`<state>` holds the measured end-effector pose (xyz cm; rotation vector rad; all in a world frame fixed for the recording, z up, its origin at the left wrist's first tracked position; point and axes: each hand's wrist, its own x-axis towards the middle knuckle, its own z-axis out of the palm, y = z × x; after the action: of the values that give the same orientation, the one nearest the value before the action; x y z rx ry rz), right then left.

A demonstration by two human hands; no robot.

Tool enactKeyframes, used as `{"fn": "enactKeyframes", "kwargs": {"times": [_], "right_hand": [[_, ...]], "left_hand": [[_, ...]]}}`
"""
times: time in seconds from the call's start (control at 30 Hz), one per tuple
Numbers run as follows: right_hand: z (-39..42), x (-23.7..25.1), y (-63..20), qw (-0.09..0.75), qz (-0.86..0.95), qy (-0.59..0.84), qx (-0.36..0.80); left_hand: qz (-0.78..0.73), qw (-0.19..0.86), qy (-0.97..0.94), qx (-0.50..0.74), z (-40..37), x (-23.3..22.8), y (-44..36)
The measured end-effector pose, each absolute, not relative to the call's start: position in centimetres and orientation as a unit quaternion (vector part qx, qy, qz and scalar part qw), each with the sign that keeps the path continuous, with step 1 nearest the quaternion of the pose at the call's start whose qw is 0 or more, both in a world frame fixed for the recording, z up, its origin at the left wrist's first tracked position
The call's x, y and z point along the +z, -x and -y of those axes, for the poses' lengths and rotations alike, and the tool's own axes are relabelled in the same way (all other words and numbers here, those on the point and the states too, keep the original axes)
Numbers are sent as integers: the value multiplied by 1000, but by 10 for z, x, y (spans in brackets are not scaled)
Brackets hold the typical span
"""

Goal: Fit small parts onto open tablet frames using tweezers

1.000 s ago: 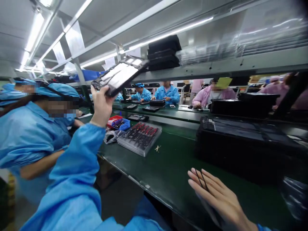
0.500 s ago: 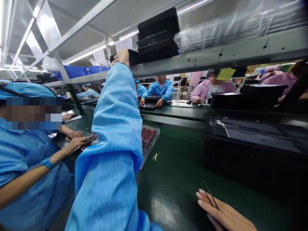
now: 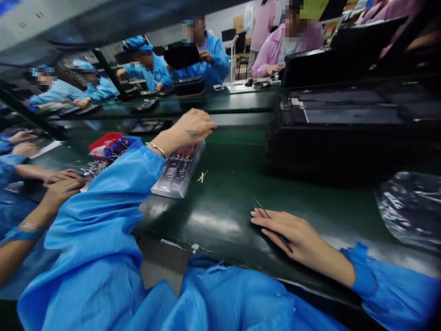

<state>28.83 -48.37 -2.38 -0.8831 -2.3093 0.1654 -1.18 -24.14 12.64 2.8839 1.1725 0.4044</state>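
My left hand [image 3: 189, 130] is raised over the far part of a clear plastic tray [image 3: 168, 187] that holds rows of small red and dark parts. Its fingers curl inward, and whatever they may hold is hidden. Black tweezers [image 3: 284, 242] lie between the fingers of my right hand [image 3: 292, 230], tips pointing away and to the left. That hand rests low on the green bench. Small pale strips [image 3: 202, 176] lie on the bench just right of the tray.
Black stacked cases [image 3: 330, 147] stand at the right, with a clear plastic bag [image 3: 409, 207] nearer. A red bin [image 3: 103, 141] and small metal parts are at the left, beside a co-worker's hands [image 3: 64, 184]. Other people sit across the bench [image 3: 234, 156]; a shelf [image 3: 69, 20] hangs overhead.
My left hand has come down from the black trays on the overhead shelf to above the bench. My right hand still has the tweezers. The view has tilted downward.
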Motion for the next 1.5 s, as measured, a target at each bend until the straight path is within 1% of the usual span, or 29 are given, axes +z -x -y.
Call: {"fn": "enactKeyframes", "kwargs": {"times": [0.03,0.1,0.17,0.23,0.3,0.37,0.43,0.6,0.7,0.77,0.9,1.03,1.07,1.23,1.4,1.5], "right_hand": [[485,-24,-288,312,886,336,63],[486,-22,-288,300,893,331,61],[488,-21,-288,296,893,331,66],[488,-21,-288,292,892,335,82],[489,-22,-289,297,891,329,102],[491,-22,-291,311,888,319,118],[493,-23,-293,320,885,312,127],[497,-24,-296,295,891,317,139],[498,-24,-295,301,890,313,136],[498,-23,-293,324,882,311,141],[499,-17,-292,404,843,329,134],[494,-8,-296,430,808,390,101],[492,-8,-297,438,795,403,114],[477,-12,-299,521,695,426,253],[475,-16,-293,536,675,432,264],[476,-13,-292,547,672,428,257]], "left_hand": [[-354,16,-931,89,247,109,-2],[-318,13,-947,35,260,80,-29],[-256,20,-966,9,276,58,-54],[-203,52,-978,18,292,42,-74],[-179,97,-978,45,305,29,-88],[-168,117,-977,66,314,21,-99],[-159,120,-977,78,318,16,-108],[-164,121,-977,65,318,15,-122],[-165,129,-976,65,318,15,-123],[-162,131,-975,72,322,13,-119],[-159,114,-975,104,332,1,-104],[-161,116,-969,145,332,-18,-95],[-160,117,-969,150,331,-21,-94],[-156,119,-966,170,330,-25,-93],[-153,127,-960,195,327,-27,-91],[-193,141,-940,242,326,-21,-89]]}}
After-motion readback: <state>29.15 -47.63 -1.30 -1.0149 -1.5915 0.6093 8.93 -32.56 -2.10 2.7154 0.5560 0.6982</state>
